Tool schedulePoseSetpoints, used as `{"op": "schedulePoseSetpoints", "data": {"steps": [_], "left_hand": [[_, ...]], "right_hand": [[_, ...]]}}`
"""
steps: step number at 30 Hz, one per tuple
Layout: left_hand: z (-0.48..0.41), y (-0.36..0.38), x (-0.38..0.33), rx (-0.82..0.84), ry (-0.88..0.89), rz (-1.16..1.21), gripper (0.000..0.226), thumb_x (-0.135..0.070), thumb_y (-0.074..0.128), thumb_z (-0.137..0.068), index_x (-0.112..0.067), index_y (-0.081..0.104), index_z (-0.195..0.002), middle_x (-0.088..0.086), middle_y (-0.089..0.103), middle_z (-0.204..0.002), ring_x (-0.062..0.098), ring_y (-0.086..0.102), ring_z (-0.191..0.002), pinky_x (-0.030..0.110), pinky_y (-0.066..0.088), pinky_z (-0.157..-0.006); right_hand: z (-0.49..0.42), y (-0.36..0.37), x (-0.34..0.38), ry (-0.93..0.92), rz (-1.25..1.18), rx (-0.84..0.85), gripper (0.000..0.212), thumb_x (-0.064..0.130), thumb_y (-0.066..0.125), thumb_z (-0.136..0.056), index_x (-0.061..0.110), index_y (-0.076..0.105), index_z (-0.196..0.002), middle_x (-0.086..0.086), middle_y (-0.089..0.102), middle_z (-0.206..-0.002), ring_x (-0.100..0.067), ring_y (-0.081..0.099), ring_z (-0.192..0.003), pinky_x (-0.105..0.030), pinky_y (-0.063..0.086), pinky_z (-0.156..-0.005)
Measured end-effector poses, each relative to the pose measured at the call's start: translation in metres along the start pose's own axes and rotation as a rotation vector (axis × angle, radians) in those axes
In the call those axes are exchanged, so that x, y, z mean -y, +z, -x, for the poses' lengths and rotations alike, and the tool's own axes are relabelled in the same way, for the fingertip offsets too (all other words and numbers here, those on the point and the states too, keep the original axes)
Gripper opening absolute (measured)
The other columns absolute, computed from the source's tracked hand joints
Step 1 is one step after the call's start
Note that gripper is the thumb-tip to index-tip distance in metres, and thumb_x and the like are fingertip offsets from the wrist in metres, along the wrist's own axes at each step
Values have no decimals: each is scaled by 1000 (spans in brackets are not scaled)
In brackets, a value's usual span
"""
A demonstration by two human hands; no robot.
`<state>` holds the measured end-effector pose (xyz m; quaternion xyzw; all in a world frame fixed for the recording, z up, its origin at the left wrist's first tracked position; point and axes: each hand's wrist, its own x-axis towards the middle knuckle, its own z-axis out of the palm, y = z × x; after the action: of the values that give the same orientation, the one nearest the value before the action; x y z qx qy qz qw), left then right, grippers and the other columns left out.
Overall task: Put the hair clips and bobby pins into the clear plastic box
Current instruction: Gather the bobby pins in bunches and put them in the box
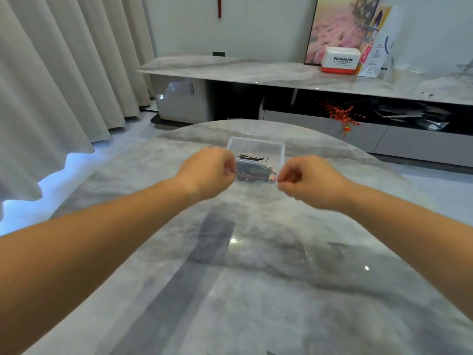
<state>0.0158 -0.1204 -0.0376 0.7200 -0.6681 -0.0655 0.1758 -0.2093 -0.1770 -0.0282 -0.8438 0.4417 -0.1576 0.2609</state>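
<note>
head view: a round grey marble-patterned table fills the lower frame, its glossy top bare near the camera. toward its far side stands a clear rectangular plastic box, open at the top and upright. inside it lies a heap of dark thin bobby pins against the back half, and a denser tangle of dark hair clips seen through the near wall, with a small red-and-white piece at the right end; individual items are too blurred to count. both bare forearms reach in from the lower corners. the left hand sits at the box's near left corner, fingers curled inward with the tips pinched at the box edge; it appears to touch the wall, though the blur leaves the contact uncertain. the right hand sits at the near right corner, fingers curled into a loose pinch, thumb meeting forefinger just beside the box wall; whether it holds anything i cannot tell. beyond the table runs a long low grey marble-topped cabinet, carrying a white and red tissue box marked panasonic and a leaning framed pink picture. pale pleated curtains hang at left.
</note>
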Motion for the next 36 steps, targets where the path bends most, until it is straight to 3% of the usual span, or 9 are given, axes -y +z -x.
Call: {"op": "schedulePoseSetpoints", "data": {"steps": [2,5,11,15,22,28,32,34,36], "left_hand": [[33,3,-4,75,25,-13,5,-26,64,-87,-27,69,-88,-11,64,-83,18,59,-82,31,52,-76],[89,6,-13,243,64,-41,8,-29,65,-86,-27,70,-92,-13,62,-81,16,62,-84,29,53,-76],[190,5,-32,647,121,-78,26,-25,58,-89,-29,71,-110,-10,71,-106,12,64,-97,27,53,-88],[227,10,-41,695,214,-194,27,-28,60,-90,-19,67,-114,0,63,-113,22,61,-104,38,54,-87],[252,18,-47,610,161,-328,21,-19,52,-93,-19,68,-107,3,59,-116,28,60,-105,36,50,-80],[257,13,-47,709,99,-291,45,-51,65,-85,-19,62,-116,-1,60,-116,23,60,-104,32,48,-80],[256,23,-47,691,98,-327,32,-41,72,-80,-14,66,-96,5,68,-99,28,63,-88,31,45,-68],[253,26,-47,651,100,-337,9,-27,69,-81,-21,63,-84,3,64,-87,27,53,-76,29,41,-64],[252,26,-46,626,97,-340,12,-15,62,-79,-27,61,-78,2,60,-82,26,48,-71,29,40,-63]], "right_hand": [[38,6,5,15,25,148,6,16,69,-82,19,72,-78,13,63,-57,8,56,-49,-7,40,-49],[98,15,19,34,139,361,7,27,70,-80,21,73,-84,15,64,-62,1,60,-61,-17,47,-62],[190,32,42,170,370,699,29,33,76,-72,24,66,-97,8,68,-89,-15,66,-84,-30,54,-70],[218,52,40,177,423,616,19,22,75,-71,21,65,-87,1,69,-93,-18,66,-86,-22,48,-58],[230,60,33,259,248,480,14,12,74,-71,21,68,-80,11,62,-73,-10,59,-70,-16,42,-53],[221,56,32,243,180,415,17,8,65,-70,20,69,-81,8,66,-75,-12,63,-68,-22,51,-56],[207,63,33,209,149,321,18,5,59,-78,18,69,-86,6,66,-81,-10,59,-67,-17,45,-54],[203,66,33,189,163,351,16,5,60,-80,18,69,-86,10,62,-76,-8,56,-67,-14,40,-53],[200,65,31,190,180,405,11,11,68,-79,20,66,-86,12,60,-73,-5,55,-65,-14,37,-52]]}}
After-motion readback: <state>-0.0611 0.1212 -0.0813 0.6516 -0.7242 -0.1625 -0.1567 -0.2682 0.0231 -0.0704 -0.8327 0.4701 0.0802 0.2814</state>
